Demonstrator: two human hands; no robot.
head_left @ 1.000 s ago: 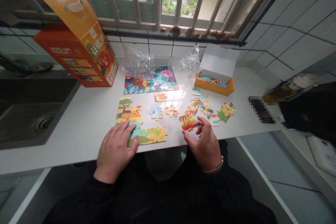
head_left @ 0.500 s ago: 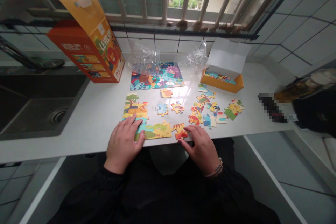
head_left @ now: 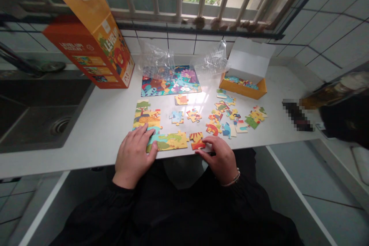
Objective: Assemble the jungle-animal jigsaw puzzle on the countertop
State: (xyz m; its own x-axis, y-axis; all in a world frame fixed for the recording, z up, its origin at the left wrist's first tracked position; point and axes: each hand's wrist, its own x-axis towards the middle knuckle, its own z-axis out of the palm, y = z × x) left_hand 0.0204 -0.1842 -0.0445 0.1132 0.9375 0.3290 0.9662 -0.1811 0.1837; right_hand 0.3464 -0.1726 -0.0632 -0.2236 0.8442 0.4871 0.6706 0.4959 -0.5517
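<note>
My left hand point(head_left: 135, 156) lies palm down at the counter's front edge, fingers stretched over the lower left corner of a joined section of jigsaw puzzle point(head_left: 173, 141). That section forms an L, with a tree and a spotted animal up its left side and a green crocodile along the bottom. At its right end, my right hand point(head_left: 220, 157) pinches an orange and red puzzle piece point(head_left: 196, 141) between thumb and fingers, flat on the counter. The piece sits close beside the section; whether they interlock I cannot tell. Loose pieces, one with a blue elephant point(head_left: 177, 117), lie above.
More loose puzzle pieces point(head_left: 213, 128) are scattered to the right. Behind them stands an open yellow box point(head_left: 243, 89) holding pieces. A finished colourful puzzle point(head_left: 173, 86) lies partly under clear plastic bags point(head_left: 158, 61). An orange box point(head_left: 92, 52) stands beside the sink point(head_left: 69, 115).
The orange and red piece has turned slightly and now sits straighter beside the joined section. My left hand stays on the puzzle. The whole view has shifted a little.
</note>
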